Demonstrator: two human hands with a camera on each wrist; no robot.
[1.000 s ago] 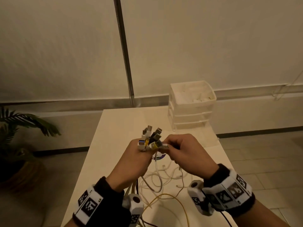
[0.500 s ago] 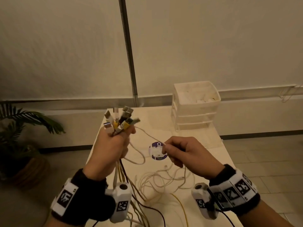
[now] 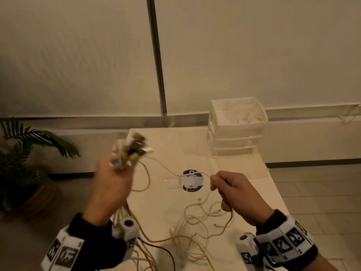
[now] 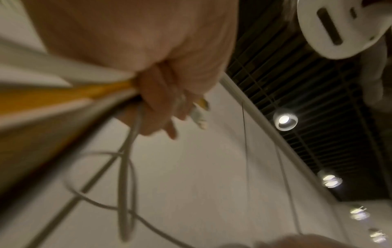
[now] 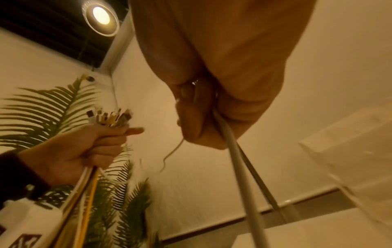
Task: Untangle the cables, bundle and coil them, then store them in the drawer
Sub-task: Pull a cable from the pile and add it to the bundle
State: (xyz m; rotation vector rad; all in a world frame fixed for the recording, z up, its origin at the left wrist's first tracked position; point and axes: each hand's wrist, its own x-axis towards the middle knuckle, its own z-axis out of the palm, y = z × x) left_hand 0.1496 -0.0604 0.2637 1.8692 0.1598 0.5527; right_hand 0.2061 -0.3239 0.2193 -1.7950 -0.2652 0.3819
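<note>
My left hand (image 3: 113, 180) is raised over the table's left edge and grips a bunch of cables just below their plugs (image 3: 130, 149); the plugs are blurred. White, yellow and black cable lengths (image 3: 148, 241) hang from that fist. My right hand (image 3: 230, 190) pinches one thin white cable (image 3: 166, 169) that runs slack from the bunch to its fingers. In the right wrist view the white cable (image 5: 233, 161) leaves the curled fingers (image 5: 191, 120), and the left hand (image 5: 93, 146) holds the plugs (image 5: 110, 117). The left wrist view shows fingers (image 4: 157, 107) wrapped round the cables (image 4: 63, 97). Loose cable loops (image 3: 203, 220) lie on the table.
A white drawer unit (image 3: 237, 126) stands at the table's far right, with small white items in its open top tray. A round purple-and-white tape roll (image 3: 192, 180) lies mid-table. A potted palm (image 3: 25, 153) stands on the floor to the left. The white table (image 3: 181, 145) ends close behind the wall.
The hands have pulled apart: the left one swung left and up with the plug bunch, the right one slid rightward along the single white cable, drawing it out of the bunch.
</note>
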